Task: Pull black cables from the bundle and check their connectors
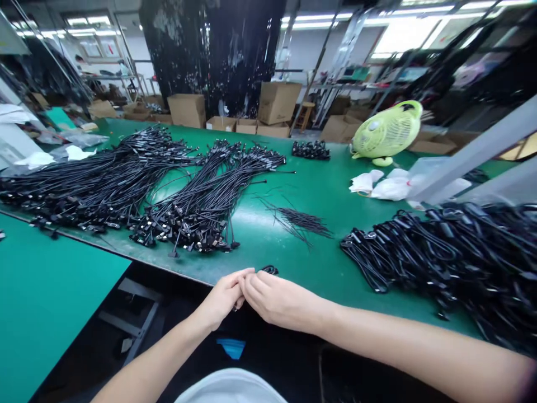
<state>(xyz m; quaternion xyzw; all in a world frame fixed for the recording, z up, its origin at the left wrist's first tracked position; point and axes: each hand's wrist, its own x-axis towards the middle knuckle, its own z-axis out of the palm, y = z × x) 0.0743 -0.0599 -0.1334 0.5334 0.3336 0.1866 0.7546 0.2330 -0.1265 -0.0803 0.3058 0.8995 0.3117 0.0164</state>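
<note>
My left hand (229,295) and my right hand (272,296) meet at the table's near edge, fingers closed and touching. A looped black cable (269,270) shows just beyond my right hand's knuckles; most of it is hidden by the fingers. Both hands appear closed around this cable. Ahead of them lies a small bunch of thin black ties (304,220). To the left, straight black cables with plugs (210,196) lie in a bundle, beside a larger pile of such cables (104,179). Bundled, folded cables (444,252) are heaped at the right.
A green table (268,246) runs across the view, with a lower green surface (50,296) at left. At the back are a lime-green fan (388,131), a small cable stack (311,150) and white plastic bags (390,184). Cardboard boxes (279,102) stand behind. A grey metal post (474,151) slants at right.
</note>
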